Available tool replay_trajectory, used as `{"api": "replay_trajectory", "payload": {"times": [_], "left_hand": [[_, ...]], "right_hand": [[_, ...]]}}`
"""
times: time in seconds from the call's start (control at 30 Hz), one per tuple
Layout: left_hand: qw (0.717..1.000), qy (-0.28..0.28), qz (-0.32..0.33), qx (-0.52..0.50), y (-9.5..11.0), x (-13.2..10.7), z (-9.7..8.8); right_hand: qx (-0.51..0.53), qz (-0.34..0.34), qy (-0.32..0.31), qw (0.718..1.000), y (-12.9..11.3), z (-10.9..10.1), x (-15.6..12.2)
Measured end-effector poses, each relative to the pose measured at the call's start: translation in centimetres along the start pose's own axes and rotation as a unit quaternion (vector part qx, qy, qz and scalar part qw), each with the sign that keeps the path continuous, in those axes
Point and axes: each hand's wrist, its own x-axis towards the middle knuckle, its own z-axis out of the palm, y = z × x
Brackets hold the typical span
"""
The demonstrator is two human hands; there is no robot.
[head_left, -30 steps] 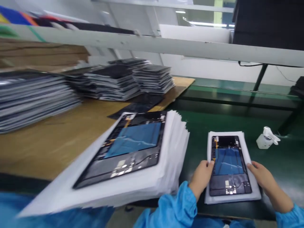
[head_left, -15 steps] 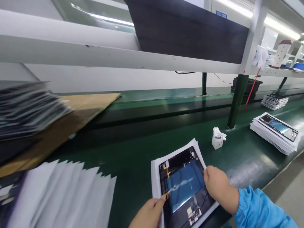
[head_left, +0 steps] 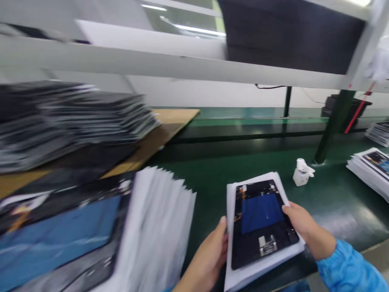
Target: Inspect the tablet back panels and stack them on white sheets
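An opened tablet (head_left: 261,243), its blue battery and small circuit boards showing, lies on a small stack of white sheets (head_left: 240,280) on the green bench. At the stack's right edge my right hand (head_left: 310,227) is closed, thumb on the rim by the tablet. My left hand (head_left: 208,255) is beside the left edge of the sheets, thumb raised and apart from the fingers. Those fingers are partly hidden, and whether they touch the paper is hard to see. Left of that hand is a thick pile of white sheets (head_left: 154,231) with another opened tablet (head_left: 63,239) on top.
Blurred stacks of dark panels (head_left: 100,117) rest on a brown board (head_left: 179,115) at left. A small white dispenser bottle (head_left: 300,174) stands behind my right hand. Farther right are a green post (head_left: 334,125) and another stack of sheets (head_left: 369,172) topped by a tablet.
The view has swung left, bringing more of the left piles into sight. My left thumb has come off the tablet to the side of the sheets. My right hand keeps its hold.
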Motion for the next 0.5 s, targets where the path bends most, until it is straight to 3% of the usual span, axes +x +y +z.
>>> {"api": "replay_trajectory", "payload": {"times": [0.1, 0.17, 0.27, 0.33, 0.4, 0.5], "left_hand": [[0.979, -0.130, -0.087, -0.133, 0.1, -1.4, 0.9], [0.968, -0.142, -0.125, -0.164, 0.0, -1.5, 1.4], [0.989, -0.036, -0.082, -0.117, -0.6, -0.7, 1.7], [0.997, 0.070, 0.015, -0.020, -0.9, -0.1, 1.7], [0.981, 0.143, 0.108, 0.067, -1.0, 0.3, 1.6], [0.971, 0.148, 0.180, 0.047, -0.7, 0.7, 1.1]], "right_hand": [[0.003, 0.034, -0.018, 0.999, 0.4, -0.7, -0.8], [-0.023, 0.044, -0.005, 0.999, 0.3, -0.8, -1.8], [-0.082, 0.031, 0.049, 0.995, 0.0, -0.2, -3.9], [-0.110, 0.002, 0.074, 0.991, -0.1, 0.5, -5.1], [-0.112, -0.012, 0.088, 0.990, -0.2, 1.0, -6.0], [-0.074, 0.036, 0.143, 0.986, -0.3, 1.2, -6.3]]}}
